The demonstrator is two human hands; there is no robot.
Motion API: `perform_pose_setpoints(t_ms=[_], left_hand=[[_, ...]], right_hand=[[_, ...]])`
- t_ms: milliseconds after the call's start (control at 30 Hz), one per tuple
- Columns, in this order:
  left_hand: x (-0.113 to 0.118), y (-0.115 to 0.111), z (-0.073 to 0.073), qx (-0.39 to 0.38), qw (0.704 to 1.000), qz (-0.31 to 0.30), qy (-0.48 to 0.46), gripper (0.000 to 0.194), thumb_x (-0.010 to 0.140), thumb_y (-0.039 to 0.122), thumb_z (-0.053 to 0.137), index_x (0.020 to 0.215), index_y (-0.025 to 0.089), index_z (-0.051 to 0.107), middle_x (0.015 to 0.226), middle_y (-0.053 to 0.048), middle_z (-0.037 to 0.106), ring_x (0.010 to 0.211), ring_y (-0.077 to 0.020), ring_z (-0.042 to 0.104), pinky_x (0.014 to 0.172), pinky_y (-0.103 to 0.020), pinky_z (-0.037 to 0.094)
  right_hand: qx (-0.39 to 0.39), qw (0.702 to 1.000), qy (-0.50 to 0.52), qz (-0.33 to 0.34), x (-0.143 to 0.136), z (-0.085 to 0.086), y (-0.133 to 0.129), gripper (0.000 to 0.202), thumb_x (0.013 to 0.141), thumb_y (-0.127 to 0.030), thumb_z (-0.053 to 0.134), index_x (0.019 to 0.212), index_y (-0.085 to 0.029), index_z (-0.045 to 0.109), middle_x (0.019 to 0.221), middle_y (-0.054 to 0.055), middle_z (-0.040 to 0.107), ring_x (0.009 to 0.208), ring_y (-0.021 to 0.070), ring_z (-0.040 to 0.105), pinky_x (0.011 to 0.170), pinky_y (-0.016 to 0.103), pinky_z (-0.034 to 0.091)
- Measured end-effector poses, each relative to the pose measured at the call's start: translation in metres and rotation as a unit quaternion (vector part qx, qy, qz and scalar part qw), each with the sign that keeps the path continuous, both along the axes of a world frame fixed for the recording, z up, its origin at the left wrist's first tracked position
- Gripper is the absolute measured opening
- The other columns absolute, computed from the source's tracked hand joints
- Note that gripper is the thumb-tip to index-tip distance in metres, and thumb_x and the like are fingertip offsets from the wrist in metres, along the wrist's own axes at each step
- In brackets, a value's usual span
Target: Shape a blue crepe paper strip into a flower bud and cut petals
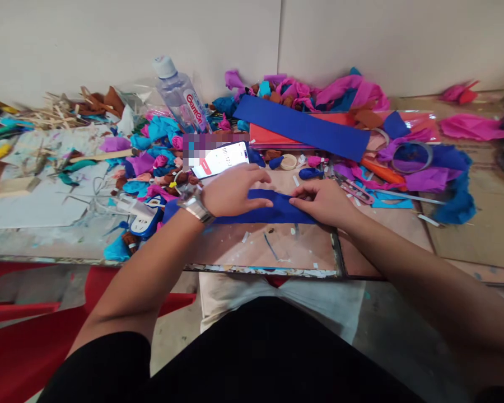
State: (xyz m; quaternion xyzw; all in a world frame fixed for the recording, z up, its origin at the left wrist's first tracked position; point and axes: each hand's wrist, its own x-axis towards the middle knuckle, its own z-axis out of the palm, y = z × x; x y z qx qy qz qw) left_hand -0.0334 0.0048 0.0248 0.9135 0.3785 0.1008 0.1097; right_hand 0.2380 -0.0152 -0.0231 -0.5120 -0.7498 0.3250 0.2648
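The right hand [330, 202] has its thumb and fingertips close together at the right end of a long, flat, dark blue paper-like strip [279, 210]. I can't tell if they really pinch it. The left hand [231, 192] is over the strip's left part, its thumb and fingers spread apart. The strip lies on the light brown, paint-marked tabletop [296, 246], in front of the person.

If only one hand pulls, the strip could slide or crease, because the left hand does not seem to grip it. Just past the left hand is a flat phone with a bright white screen [229, 159]; a bump could push it. Beside the right hand lies a thin pink and grey cutter-like tool [357, 191]. If the hand slid onto it, it might get hurt. Farther back, a clear plastic bottle with a white cap [180, 98] leans and could tip if knocked.
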Motion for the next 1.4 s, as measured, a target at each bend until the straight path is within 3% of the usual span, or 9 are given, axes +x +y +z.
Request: perform_pose_setpoints(t_ms=[100, 267, 467, 800, 1000, 1200, 1400], left_hand=[[0.025, -0.007, -0.017, -0.01, 0.997, -0.06, -0.048, 0.045, 0.099, 0.05, 0.065, 0.128, 0.016, 0.07, 0.124, -0.013, 0.074, 0.116, -0.0278, 0.067, 0.101, -0.04, 0.049], [0.04, -0.01, -0.031, -0.031, 0.999, -0.035, -0.027, 0.03, 0.104, 0.038, 0.057, 0.111, 0.018, 0.078, 0.1, -0.008, 0.079, 0.096, -0.0245, 0.071, 0.086, -0.037, 0.048], [0.034, -0.009, -0.029, -0.036, 0.999, 0.005, -0.03, 0.028, 0.103, 0.038, 0.059, 0.104, 0.022, 0.081, 0.094, -0.003, 0.082, 0.084, -0.0208, 0.073, 0.077, -0.034, 0.043], [0.033, -0.011, -0.03, -0.055, 0.997, 0.002, -0.052, 0.031, 0.104, 0.042, 0.057, 0.105, 0.023, 0.082, 0.094, -0.004, 0.082, 0.083, -0.0192, 0.073, 0.076, -0.032, 0.044], [0.034, -0.011, -0.032, -0.081, 0.993, 0.02, -0.086, 0.024, 0.097, 0.04, 0.066, 0.106, 0.023, 0.08, 0.095, -0.002, 0.082, 0.085, -0.0181, 0.073, 0.079, -0.03, 0.046], [0.033, -0.01, -0.03, -0.102, 0.99, 0.025, -0.092, 0.028, 0.099, 0.037, 0.06, 0.104, 0.023, 0.084, 0.084, -0.001, 0.08, 0.066, -0.0129, 0.063, 0.07, -0.029, 0.041], [0.033, -0.01, -0.028, -0.126, 0.987, 0.019, -0.1, 0.029, 0.096, 0.037, 0.061, 0.105, 0.022, 0.085, 0.08, -0.001, 0.079, 0.063, -0.0118, 0.058, 0.068, -0.028, 0.039]], right_hand=[[0.015, 0.999, 0.012, 0.027, -0.004, 0.002, -0.004, 0.012, 0.084, -0.03, 0.074, 0.087, -0.022, 0.082, 0.079, 0.001, 0.08, 0.069, 0.0178, 0.07, 0.066, 0.03, 0.05], [0.03, 0.998, 0.005, 0.048, -0.004, 0.0, -0.006, 0.012, 0.086, -0.032, 0.075, 0.088, -0.022, 0.081, 0.082, 0.0, 0.081, 0.073, 0.0184, 0.071, 0.068, 0.03, 0.049], [0.06, 0.997, -0.012, 0.052, -0.004, 0.001, -0.007, 0.01, 0.088, -0.029, 0.073, 0.089, -0.021, 0.079, 0.082, 0.001, 0.081, 0.074, 0.0181, 0.071, 0.069, 0.031, 0.048], [0.098, 0.992, -0.043, 0.071, -0.001, 0.002, -0.006, 0.012, 0.092, -0.029, 0.07, 0.091, -0.021, 0.08, 0.086, 0.002, 0.081, 0.076, 0.0185, 0.072, 0.07, 0.031, 0.047], [0.111, 0.99, -0.03, 0.081, -0.002, 0.001, -0.007, 0.01, 0.091, -0.025, 0.071, 0.095, -0.022, 0.079, 0.088, 0.001, 0.081, 0.077, 0.0181, 0.073, 0.072, 0.03, 0.049], [0.132, 0.987, -0.005, 0.087, -0.002, -0.001, -0.006, 0.011, 0.092, -0.024, 0.07, 0.099, -0.023, 0.078, 0.094, 0.002, 0.082, 0.083, 0.0196, 0.076, 0.077, 0.031, 0.052], [0.171, 0.98, -0.021, 0.096, -0.002, 0.001, -0.006, 0.01, 0.092, -0.024, 0.069, 0.099, -0.022, 0.077, 0.095, 0.002, 0.082, 0.085, 0.0205, 0.075, 0.078, 0.031, 0.051]])
